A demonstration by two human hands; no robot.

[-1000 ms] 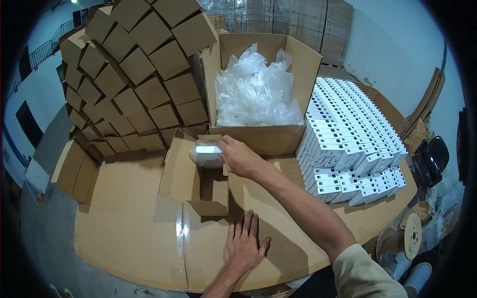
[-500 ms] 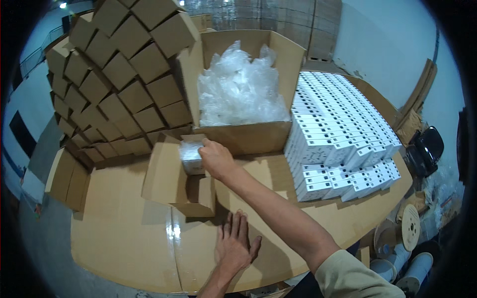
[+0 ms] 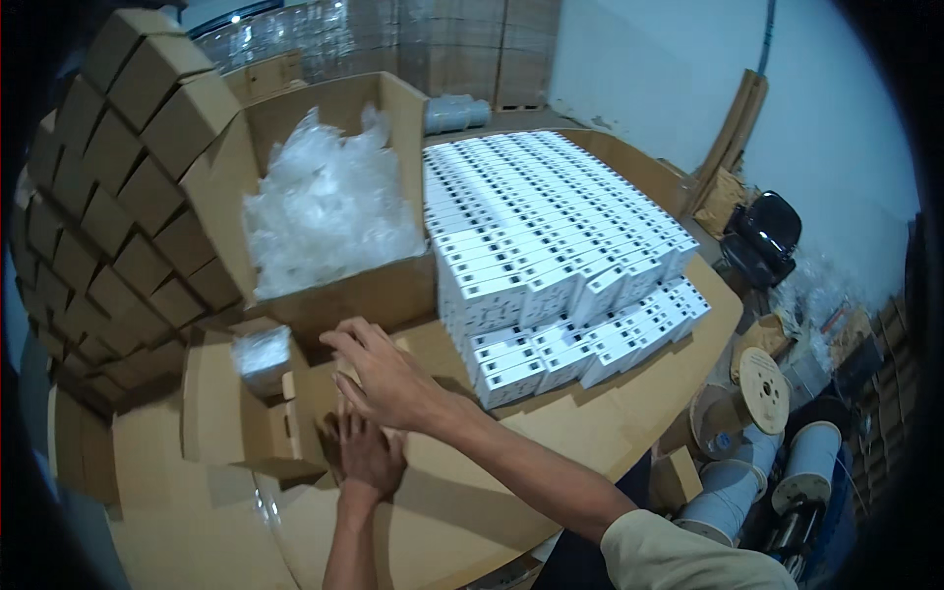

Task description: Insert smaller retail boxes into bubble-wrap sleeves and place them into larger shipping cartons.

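An open small cardboard carton (image 3: 216, 418) stands on the table, with a bubble-wrapped item (image 3: 263, 361) inside at its far end. My right hand (image 3: 388, 382) is just right of the carton, over the table, its fingers apart and slightly bent with nothing in them. Below and partly behind it, my left hand (image 3: 369, 460) rests close to the carton's right side, fingers spread. The two hands overlap in view, and I cannot tell whether they touch. A large open box (image 3: 344, 305) full of clear plastic bubble wrap (image 3: 334, 202) stands beyond the small carton.
Many white boxes (image 3: 551, 236) are stacked in rows on the cardboard-covered table (image 3: 492, 482) at the right. A tall wall of brown cartons (image 3: 118, 216) rises at the left. Cable spools (image 3: 762, 388) and a black chair (image 3: 762, 236) are on the floor at the right.
My right hand has let go of the bubble-wrapped item and come away from the carton. My left hand has moved forward beside it. The view has turned to the right.
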